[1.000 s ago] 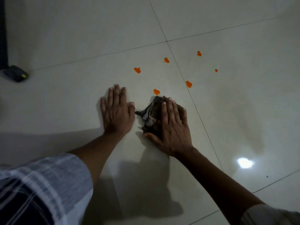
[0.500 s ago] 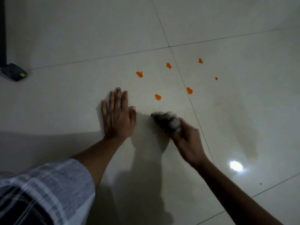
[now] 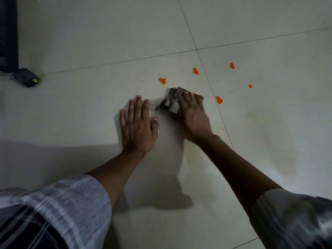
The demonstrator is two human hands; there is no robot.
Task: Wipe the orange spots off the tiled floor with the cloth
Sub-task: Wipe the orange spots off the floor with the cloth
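Several orange spots lie on the pale tiled floor, among them one at the left, one by the grout line and a small dot at the right. A dark crumpled cloth lies on the floor between those spots. My right hand presses down on the cloth with its fingers laid over it, and is blurred. My left hand rests flat on the tile just left of the cloth, fingers spread.
A dark furniture leg with a dark object at its foot stands at the far left. Grout lines cross behind the spots. A faint damp-looking patch marks the tile at the right.
My right hand has pushed the cloth forward over the place of the nearest orange spot, which no longer shows. Its grip changed from bunching the cloth to pressing on it. My left hand stayed put.
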